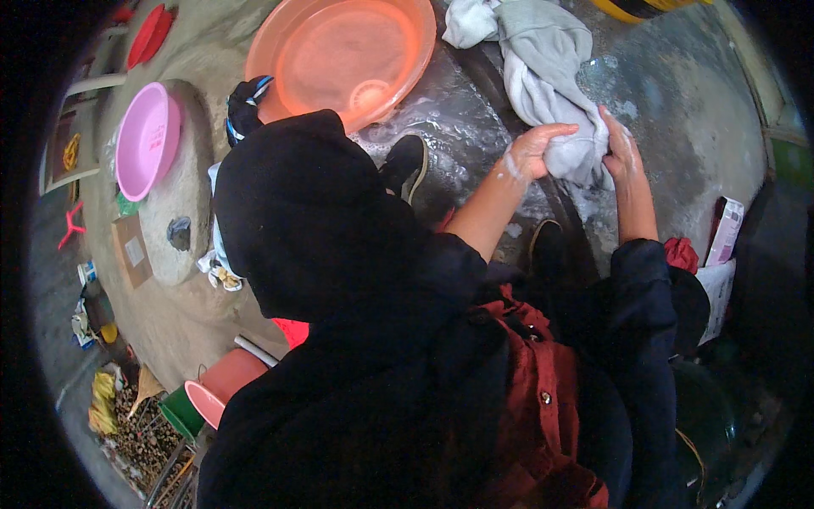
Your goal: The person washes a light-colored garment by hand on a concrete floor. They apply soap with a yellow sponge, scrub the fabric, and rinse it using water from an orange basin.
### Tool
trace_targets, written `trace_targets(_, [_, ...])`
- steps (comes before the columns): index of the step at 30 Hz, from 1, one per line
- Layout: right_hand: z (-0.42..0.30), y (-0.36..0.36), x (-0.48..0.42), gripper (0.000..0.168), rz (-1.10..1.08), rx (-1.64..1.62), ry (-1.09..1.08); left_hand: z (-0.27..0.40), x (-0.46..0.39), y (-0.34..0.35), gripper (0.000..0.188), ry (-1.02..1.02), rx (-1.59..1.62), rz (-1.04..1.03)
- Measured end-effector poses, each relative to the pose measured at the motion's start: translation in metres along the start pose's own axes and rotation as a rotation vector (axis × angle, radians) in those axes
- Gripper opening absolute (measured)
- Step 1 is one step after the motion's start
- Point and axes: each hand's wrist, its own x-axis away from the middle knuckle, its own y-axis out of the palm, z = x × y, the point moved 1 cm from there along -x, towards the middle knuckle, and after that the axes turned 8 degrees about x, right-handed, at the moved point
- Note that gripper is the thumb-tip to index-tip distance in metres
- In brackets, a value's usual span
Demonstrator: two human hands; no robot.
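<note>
A wet, light grey and white cloth (540, 70) lies twisted on the soapy concrete floor at the upper right. Its near end is raised a little between my two hands. My left hand (537, 149) grips it from the left, thumb stretched over the fabric, with suds on the wrist. On the other side my right hand (622, 147) holds the cloth's edge, also wet with suds. An orange plastic basin (343, 51) with what looks like shallow water stands to the left of the cloth. A dark cloth with blue and white stripes (245, 111) hangs at the basin's rim.
A pink basin (146, 141) leans on a pale stone at left, near a cardboard box (131, 250). Red and green buckets (232, 382) lie at lower left. At right stands a white bin (715, 292) with a carton in it. Shoes flank the wet floor.
</note>
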Motion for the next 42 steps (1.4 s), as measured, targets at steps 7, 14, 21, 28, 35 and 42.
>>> trace_targets(7, [-0.007, 0.016, 0.001, 0.033, 0.137, -0.002, -0.110, -0.001, 0.002, -0.008, 0.035, 0.015, 0.057, 0.039])
trace_targets(14, [-0.009, -0.025, -0.025, 0.041, 0.274, -0.110, -0.066, 0.003, 0.008, -0.005, 0.044, 0.102, 0.030, 0.200])
trace_targets(21, [-0.033, -0.017, -0.007, 0.034, 0.407, 0.285, -0.402, -0.004, 0.011, -0.018, 0.065, 0.232, -0.042, 0.335])
trace_targets(28, [0.046, 0.117, 0.078, 0.041, 0.399, 1.377, -0.882, 0.007, -0.018, -0.045, 0.048, 0.309, 0.092, -0.196])
trace_targets(35, [-0.019, 0.055, 0.001, 0.041, 0.770, 1.224, -0.654, -0.029, -0.043, 0.004, 0.044, 0.231, 0.091, 0.293])
trace_targets(42, [0.036, 0.102, 0.046, 0.039, 0.659, 1.331, -0.682, -0.020, -0.045, -0.059, 0.032, 0.162, 0.203, -0.332])
